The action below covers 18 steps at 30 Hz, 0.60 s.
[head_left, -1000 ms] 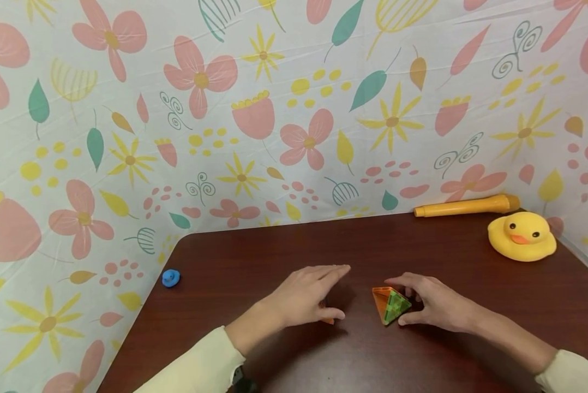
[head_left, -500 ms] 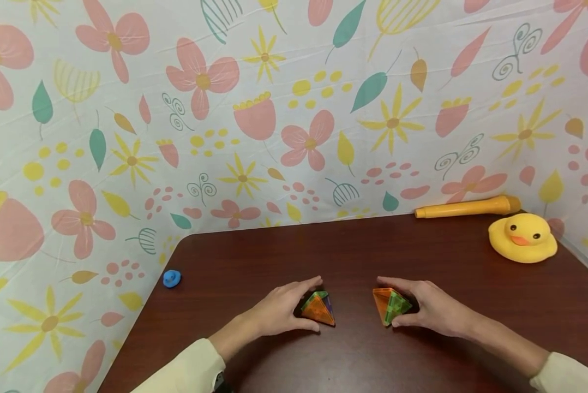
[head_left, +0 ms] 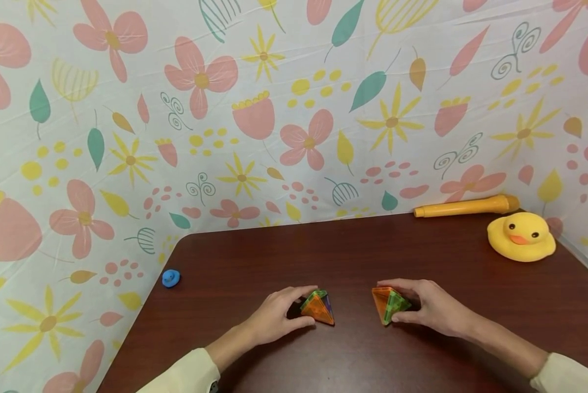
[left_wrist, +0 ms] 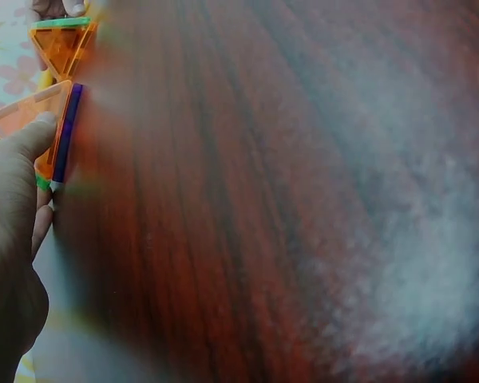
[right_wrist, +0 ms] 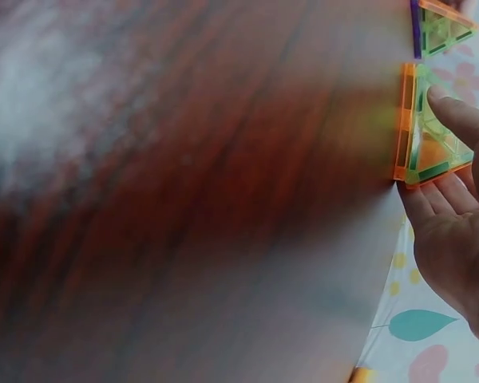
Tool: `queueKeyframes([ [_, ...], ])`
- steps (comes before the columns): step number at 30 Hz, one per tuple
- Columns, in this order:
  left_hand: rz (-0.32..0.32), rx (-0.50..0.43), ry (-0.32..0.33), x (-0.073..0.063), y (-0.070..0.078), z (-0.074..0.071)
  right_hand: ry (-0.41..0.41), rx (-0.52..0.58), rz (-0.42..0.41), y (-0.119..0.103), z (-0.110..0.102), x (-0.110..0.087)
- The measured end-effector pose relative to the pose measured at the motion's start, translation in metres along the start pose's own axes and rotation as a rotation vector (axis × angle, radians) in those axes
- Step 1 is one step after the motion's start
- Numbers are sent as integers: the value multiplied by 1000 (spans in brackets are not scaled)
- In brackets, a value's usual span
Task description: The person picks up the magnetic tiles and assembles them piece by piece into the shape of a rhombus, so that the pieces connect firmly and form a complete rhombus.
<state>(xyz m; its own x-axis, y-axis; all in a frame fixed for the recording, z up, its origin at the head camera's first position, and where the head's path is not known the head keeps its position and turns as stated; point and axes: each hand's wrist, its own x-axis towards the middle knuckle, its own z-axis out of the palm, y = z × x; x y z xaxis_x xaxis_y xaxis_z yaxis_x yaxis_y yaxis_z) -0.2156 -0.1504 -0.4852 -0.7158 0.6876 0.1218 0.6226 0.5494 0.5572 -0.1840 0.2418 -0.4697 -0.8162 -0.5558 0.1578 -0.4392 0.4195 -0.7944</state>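
Observation:
Two small pyramids of see-through triangular tiles sit apart on the dark wooden table [head_left: 353, 349]. Orange, green and purple sides show on the left pyramid [head_left: 319, 311]; the right pyramid [head_left: 383, 301] shows orange and green. My left hand [head_left: 271, 319] holds the left one, thumb at the front and fingers behind. In the left wrist view that thumb lies on the orange face [left_wrist: 24, 116]. Round the right pyramid is my right hand [head_left: 438, 308], its thumb pressed on the green face [right_wrist: 427, 128] in the right wrist view, with the other fingers partly hidden behind.
A small blue duck [head_left: 171, 278] sits at the table's left edge. At the back right are a yellow duck [head_left: 521, 237] and an orange-yellow toy microphone [head_left: 466, 207]. A flower-printed cloth [head_left: 284, 136] stands behind the table.
My left hand has moved left and down, uncovering the left pyramid, and its fingers and thumb have closed round it. The right hand's fingers have come further round the right pyramid.

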Motion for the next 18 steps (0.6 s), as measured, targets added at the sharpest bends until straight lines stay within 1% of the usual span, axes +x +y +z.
queueKeyframes([
  [6, -12, -70, 40, -1, -1, 4, 4, 24, 32, 2, -2, -1],
  [11, -11, -129, 63, 1, -5, 8, 15, 34, 14, 4, -3, -2],
  [18, -22, -167, 85, 1, -4, 10, 36, 43, 11, 7, -3, -4],
])
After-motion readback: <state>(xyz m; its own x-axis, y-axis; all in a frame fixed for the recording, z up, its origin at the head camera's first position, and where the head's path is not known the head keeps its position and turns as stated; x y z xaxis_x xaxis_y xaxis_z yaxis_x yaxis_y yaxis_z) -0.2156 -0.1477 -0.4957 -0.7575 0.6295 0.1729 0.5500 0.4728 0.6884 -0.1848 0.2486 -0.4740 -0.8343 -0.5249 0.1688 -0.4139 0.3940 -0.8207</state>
